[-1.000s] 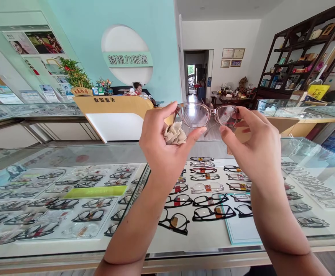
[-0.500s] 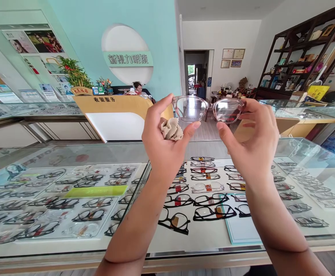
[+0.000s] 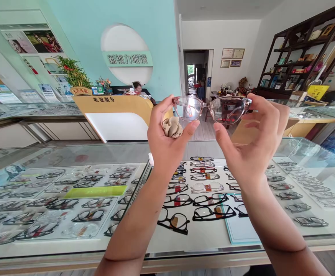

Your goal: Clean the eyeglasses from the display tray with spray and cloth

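Note:
A pair of clear, pinkish eyeglasses (image 3: 206,105) is held up in front of me, above the glass counter. My left hand (image 3: 167,138) grips its left end between thumb and fingers. A crumpled beige cloth (image 3: 172,127) with zigzag edges is tucked in that same palm. At the other end of the frame, my right hand (image 3: 250,142) pinches the right corner, its thumb near the lower rim of the right lens. Red print shows on the right lens. The temples of the glasses are hard to make out.
Below my arms, a glass display counter (image 3: 69,247) holds rows of eyeglasses, including black frames (image 3: 213,212) and a yellow-green strip (image 3: 95,191). Beyond it stands a wooden reception desk (image 3: 112,111) with a person (image 3: 138,89) behind it. Dark shelves (image 3: 296,57) stand at the right.
The eyeglasses have turned slightly, their right end swinging and the reflections on the lenses shifting. My left hand has moved a little right, and my right hand's fingers have spread outward somewhat.

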A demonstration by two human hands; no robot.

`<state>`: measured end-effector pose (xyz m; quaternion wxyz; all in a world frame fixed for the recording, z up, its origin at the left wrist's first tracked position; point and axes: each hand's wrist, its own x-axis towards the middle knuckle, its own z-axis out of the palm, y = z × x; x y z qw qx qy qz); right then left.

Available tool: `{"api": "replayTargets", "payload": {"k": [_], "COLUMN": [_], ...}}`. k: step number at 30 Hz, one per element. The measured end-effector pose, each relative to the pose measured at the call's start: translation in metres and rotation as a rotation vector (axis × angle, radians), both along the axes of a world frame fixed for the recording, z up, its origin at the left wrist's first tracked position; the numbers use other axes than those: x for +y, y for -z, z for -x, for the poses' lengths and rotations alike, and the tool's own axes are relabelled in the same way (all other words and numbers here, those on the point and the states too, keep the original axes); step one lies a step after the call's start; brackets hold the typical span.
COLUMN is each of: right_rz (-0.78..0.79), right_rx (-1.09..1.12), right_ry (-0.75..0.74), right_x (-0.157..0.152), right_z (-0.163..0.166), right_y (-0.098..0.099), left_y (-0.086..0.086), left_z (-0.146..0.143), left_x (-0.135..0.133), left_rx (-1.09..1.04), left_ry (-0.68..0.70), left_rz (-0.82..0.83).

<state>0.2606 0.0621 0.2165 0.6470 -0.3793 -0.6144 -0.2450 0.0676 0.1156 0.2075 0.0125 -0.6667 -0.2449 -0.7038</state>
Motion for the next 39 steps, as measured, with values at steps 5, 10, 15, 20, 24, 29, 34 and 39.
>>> {"api": "replayTargets", "payload": {"k": [5,10,15,20,24,29,34,39], "right_rz": [0.006,0.063,0.13,0.147,0.156,0.165,0.247,0.266], "right_rx": [0.006,0.034,0.034,0.014,0.008,0.01,0.001,0.012], "right_ry": [-0.01,-0.023,-0.002,-0.018,-0.002,-0.069,-0.145,-0.165], "right_x": [0.003,-0.003,-0.009,-0.01,-0.011,-0.008,-0.002,0.0], "right_z": [-0.004,-0.001,0.0,-0.001,0.0,-0.001,-0.006,-0.006], "right_y": [0.001,-0.002,-0.004,-0.004,-0.005,-0.004,-0.004,-0.004], "left_y": [0.0,0.0,0.001,0.001,0.003,0.004,0.004,0.004], "left_z": [-0.002,-0.006,-0.008,-0.008,-0.008,-0.01,-0.013,-0.014], "left_x": [-0.001,-0.005,-0.003,-0.001,0.002,-0.003,-0.014,-0.017], "left_rx": [-0.029,-0.038,-0.025,-0.029,-0.016,-0.063,-0.096,-0.06], "left_ry": [-0.004,-0.014,-0.006,0.002,0.003,-0.065,-0.156,-0.211], "left_rz": [0.024,0.045,0.05,0.065,0.054,-0.008,-0.036,-0.099]}}
